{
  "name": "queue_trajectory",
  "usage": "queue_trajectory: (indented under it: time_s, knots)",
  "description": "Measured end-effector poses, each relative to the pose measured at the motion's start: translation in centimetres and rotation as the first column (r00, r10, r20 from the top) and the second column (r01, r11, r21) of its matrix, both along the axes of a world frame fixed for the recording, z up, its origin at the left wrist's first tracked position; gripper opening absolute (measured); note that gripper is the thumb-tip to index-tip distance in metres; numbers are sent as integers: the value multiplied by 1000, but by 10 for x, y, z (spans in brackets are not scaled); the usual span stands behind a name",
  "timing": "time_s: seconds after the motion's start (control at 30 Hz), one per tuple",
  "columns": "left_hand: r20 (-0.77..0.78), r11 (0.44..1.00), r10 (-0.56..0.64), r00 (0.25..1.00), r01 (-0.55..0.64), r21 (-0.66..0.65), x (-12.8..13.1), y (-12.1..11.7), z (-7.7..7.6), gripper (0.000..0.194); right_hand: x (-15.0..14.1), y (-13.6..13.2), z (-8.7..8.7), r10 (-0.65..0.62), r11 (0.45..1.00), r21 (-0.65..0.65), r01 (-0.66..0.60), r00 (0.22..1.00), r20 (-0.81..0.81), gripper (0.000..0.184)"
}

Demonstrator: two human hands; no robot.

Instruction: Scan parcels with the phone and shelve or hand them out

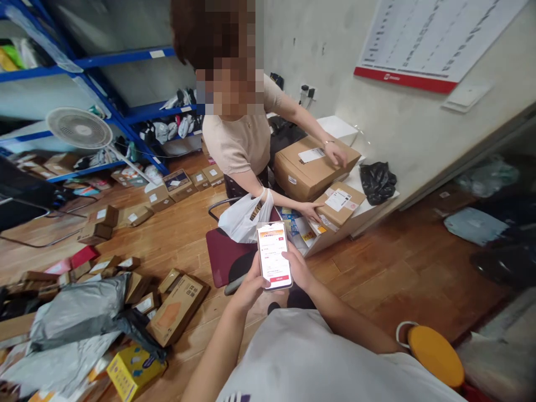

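right up close, a white shirt [285, 357] spread across the bottom edge, with bare forearms [220, 343] stretched out past it. and on to the action! left hand [252, 279] curled round the lower side of a smartphone [274, 262], thumb over the bottom corner of the screen; right hand [298, 268] closed on the opposite edge, thumb out across the glass. a two-handed hold, then, on the smartphone, dead centre and tilted up towards the camera, screen lit (red button near the bottom, print too small to read).

just beyond, a maroon chair [218, 254]; above it, a white plastic bag [240, 222] at the forearm of a co-worker [238, 145] in a beige top. one hand [335, 154] on a large cardboard carton [297, 173], the other hand [310, 211] touching a smaller labelled carton [331, 215], with a black plastic bag [377, 182] just beside.

off to the left, a floor full of parcels: grey mailer bag [79, 310], yellow box [134, 371], and behind them a white fan [79, 128] before blue shelving [125, 58].
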State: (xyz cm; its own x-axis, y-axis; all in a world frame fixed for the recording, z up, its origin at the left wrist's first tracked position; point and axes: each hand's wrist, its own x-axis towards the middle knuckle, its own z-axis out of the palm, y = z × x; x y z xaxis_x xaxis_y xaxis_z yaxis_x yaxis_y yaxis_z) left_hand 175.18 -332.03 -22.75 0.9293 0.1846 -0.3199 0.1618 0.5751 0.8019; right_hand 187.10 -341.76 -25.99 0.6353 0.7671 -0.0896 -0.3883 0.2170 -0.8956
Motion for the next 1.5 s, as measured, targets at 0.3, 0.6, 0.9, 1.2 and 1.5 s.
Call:
queue_trajectory:
  time_s: [0.3,0.6,0.9,1.2,1.5]
  knots:
    - [-9,971,238,971,-237,14,19,1,3,105,35,32,8,259,966,51,-255,960,-105,40]
    - [-33,871,491,870,-491,0,48,-9,-6,103,79,63,-5,493,865,-21,-501,857,-147,37]
    - [-92,675,734,673,-738,-4,33,-25,-17,107,66,98,-19,727,680,25,-733,669,-155,33]
    - [-39,493,869,492,-870,6,-48,-45,-23,104,-31,122,-18,831,546,-25,-837,545,-112,35]
    - [35,302,953,301,-953,-37,-236,-51,-30,108,-235,143,-7,933,351,-54,-935,354,-58,47]
